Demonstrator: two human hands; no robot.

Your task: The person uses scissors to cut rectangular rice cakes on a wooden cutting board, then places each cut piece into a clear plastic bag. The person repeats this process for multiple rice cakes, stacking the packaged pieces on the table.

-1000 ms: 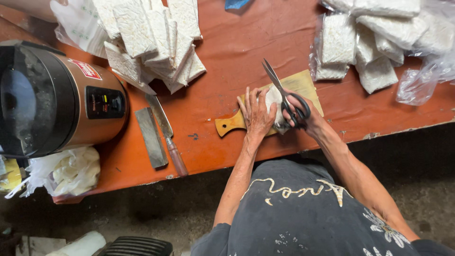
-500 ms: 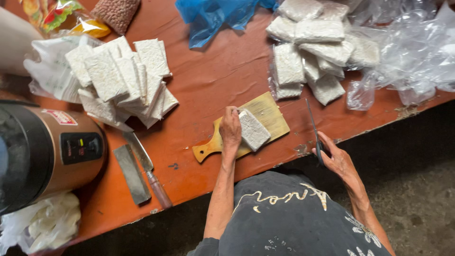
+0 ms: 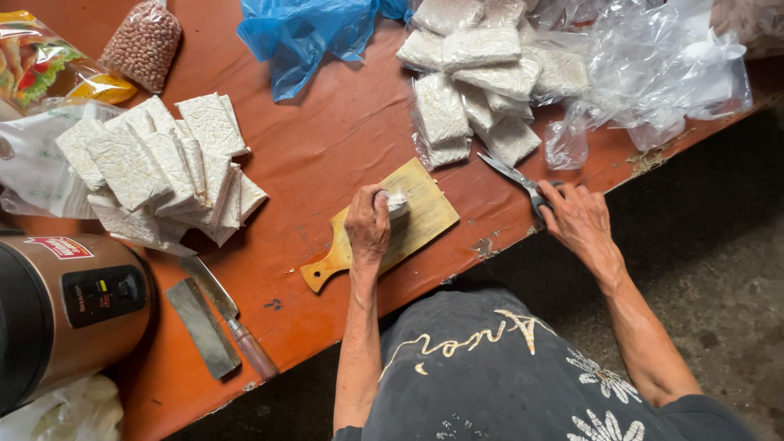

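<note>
My left hand [image 3: 369,226] is closed over a white tempeh block [image 3: 397,203] that lies on a small wooden cutting board [image 3: 425,214]. My right hand [image 3: 578,219] rests at the table's near edge, fingers on the handles of dark scissors [image 3: 513,175] lying on the red tabletop. A pile of plastic-wrapped tempeh blocks [image 3: 478,82] sits just beyond the scissors. A stack of unwrapped tempeh blocks [image 3: 163,167] lies to the left on white plastic.
A knife [image 3: 230,318] and a flat grey sharpening stone [image 3: 201,327] lie near the front left edge. A brown rice cooker [image 3: 61,310] stands at far left. A blue plastic bag [image 3: 306,37], a peanut bag [image 3: 144,45] and clear plastic bags [image 3: 661,69] are at the back.
My right hand carried the scissors off the board and set them on the table to the right. My left hand stays on the tempeh block, and the view has shifted.
</note>
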